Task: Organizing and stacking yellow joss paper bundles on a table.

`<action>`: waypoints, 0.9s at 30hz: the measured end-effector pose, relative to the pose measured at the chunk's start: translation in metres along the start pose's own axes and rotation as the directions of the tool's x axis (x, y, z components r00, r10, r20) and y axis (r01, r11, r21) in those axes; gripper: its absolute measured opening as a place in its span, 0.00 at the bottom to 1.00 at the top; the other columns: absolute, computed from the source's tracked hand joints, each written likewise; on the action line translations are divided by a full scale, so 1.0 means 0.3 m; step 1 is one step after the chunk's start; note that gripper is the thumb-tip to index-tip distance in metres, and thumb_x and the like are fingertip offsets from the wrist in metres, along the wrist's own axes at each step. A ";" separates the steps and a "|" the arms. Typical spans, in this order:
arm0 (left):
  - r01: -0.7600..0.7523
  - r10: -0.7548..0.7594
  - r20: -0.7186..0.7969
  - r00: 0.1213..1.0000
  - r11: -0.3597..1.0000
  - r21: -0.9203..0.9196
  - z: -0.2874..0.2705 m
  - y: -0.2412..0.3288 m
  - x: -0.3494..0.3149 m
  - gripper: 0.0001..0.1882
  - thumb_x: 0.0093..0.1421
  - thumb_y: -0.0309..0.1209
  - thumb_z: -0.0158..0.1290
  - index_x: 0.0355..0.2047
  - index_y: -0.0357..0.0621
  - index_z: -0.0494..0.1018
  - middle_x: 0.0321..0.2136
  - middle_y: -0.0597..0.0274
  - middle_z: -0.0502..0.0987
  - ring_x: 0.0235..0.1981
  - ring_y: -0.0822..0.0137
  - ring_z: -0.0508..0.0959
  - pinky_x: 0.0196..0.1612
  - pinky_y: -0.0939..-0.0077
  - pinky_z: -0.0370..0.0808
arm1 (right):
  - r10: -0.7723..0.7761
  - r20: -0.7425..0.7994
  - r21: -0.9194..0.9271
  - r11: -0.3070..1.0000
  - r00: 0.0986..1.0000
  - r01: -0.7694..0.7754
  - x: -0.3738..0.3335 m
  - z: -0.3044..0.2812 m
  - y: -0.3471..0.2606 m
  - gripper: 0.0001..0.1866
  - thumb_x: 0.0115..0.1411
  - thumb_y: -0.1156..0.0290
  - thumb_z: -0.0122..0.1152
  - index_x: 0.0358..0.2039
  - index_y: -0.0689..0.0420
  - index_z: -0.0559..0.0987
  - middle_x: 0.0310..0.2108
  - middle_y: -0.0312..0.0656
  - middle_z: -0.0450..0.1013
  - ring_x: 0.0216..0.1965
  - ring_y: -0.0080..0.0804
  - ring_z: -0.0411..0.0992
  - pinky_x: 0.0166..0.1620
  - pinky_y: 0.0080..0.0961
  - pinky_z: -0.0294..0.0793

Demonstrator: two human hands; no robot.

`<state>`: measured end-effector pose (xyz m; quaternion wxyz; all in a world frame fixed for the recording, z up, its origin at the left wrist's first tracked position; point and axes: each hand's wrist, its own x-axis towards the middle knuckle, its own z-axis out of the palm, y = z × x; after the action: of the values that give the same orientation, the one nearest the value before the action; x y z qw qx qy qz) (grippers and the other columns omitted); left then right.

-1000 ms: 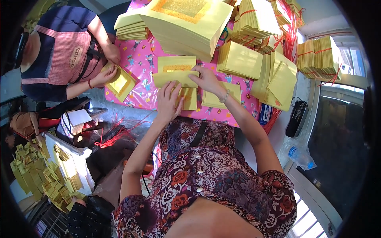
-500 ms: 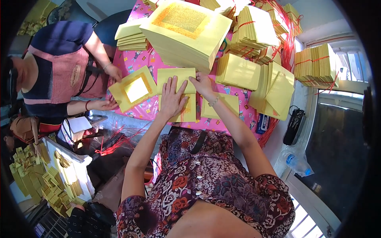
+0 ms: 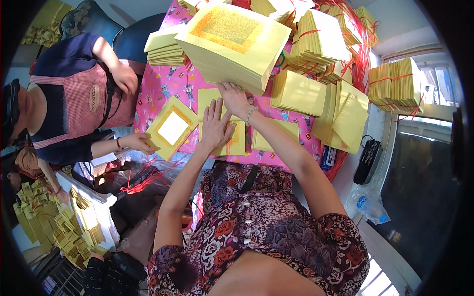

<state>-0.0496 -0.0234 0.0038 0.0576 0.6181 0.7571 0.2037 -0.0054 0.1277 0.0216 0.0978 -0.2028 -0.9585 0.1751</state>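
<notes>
Yellow paper (image 3: 240, 141) lies beneath my flat left grip (image 3: 215, 129), fingers apart; my right grip (image 3: 237, 101) sits beyond, rightward, closure unclear.

The bare left hand (image 3: 215, 131) lies flat, pointing to twelve o'clock; the bare right hand (image 3: 235, 100), bent, points to eleven.

Yellow sheet (image 3: 239, 139) matt paper; pink tablecloth (image 3: 165, 83) glossy plastic.
</notes>
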 end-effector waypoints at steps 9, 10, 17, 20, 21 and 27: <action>0.026 -0.026 0.014 1.000 1.000 0.010 -0.002 -0.005 0.004 0.32 0.56 0.46 0.53 0.59 0.49 0.65 0.66 0.38 0.50 0.67 0.38 0.49 0.66 0.44 0.47 | -0.005 0.076 -0.011 1.000 0.997 0.005 0.017 0.003 0.015 0.18 0.51 0.73 0.57 0.45 0.59 0.73 0.43 0.46 0.72 0.50 0.41 0.70 0.54 0.37 0.66; 0.024 -0.024 0.014 1.000 1.000 0.010 -0.002 -0.005 0.004 0.32 0.56 0.46 0.53 0.59 0.49 0.65 0.66 0.38 0.50 0.67 0.38 0.49 0.66 0.44 0.47 | -0.003 0.075 -0.011 1.000 0.997 0.004 0.014 0.006 0.018 0.18 0.51 0.73 0.57 0.45 0.59 0.73 0.43 0.46 0.72 0.50 0.41 0.70 0.54 0.37 0.66; 0.024 -0.025 0.019 1.000 1.000 0.011 0.004 -0.003 0.005 0.32 0.56 0.47 0.53 0.59 0.49 0.66 0.66 0.38 0.49 0.67 0.38 0.47 0.66 0.44 0.46 | 0.031 0.067 0.034 0.999 0.997 -0.033 0.010 0.007 0.018 0.17 0.52 0.73 0.55 0.45 0.58 0.73 0.43 0.47 0.72 0.50 0.44 0.70 0.54 0.39 0.66; 0.031 -0.032 0.027 0.999 0.999 0.015 0.002 -0.005 0.007 0.33 0.56 0.48 0.53 0.60 0.48 0.66 0.67 0.38 0.48 0.67 0.38 0.46 0.66 0.44 0.46 | 0.051 0.101 0.037 0.998 0.994 -0.055 0.019 0.004 0.018 0.18 0.51 0.73 0.57 0.45 0.57 0.73 0.44 0.47 0.72 0.50 0.45 0.70 0.54 0.40 0.67; 0.037 -0.038 0.034 0.999 0.999 0.016 0.002 -0.005 0.007 0.33 0.56 0.48 0.53 0.60 0.49 0.65 0.67 0.38 0.48 0.68 0.38 0.46 0.66 0.44 0.46 | 0.057 0.112 0.048 0.997 0.992 -0.063 0.020 0.004 0.019 0.19 0.51 0.73 0.57 0.46 0.57 0.74 0.45 0.47 0.71 0.51 0.46 0.70 0.53 0.41 0.67; 0.047 -0.047 0.047 0.998 0.999 0.009 0.005 -0.006 0.007 0.34 0.56 0.49 0.53 0.60 0.49 0.65 0.67 0.38 0.47 0.68 0.38 0.45 0.66 0.44 0.45 | 0.060 0.114 0.052 0.996 0.992 -0.066 0.018 0.003 0.018 0.21 0.50 0.74 0.58 0.48 0.55 0.73 0.46 0.47 0.69 0.50 0.45 0.70 0.51 0.42 0.70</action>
<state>-0.0510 -0.0212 0.0021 0.0779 0.6051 0.7706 0.1845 -0.0084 0.1344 0.0194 0.0437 -0.2200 -0.9503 0.2159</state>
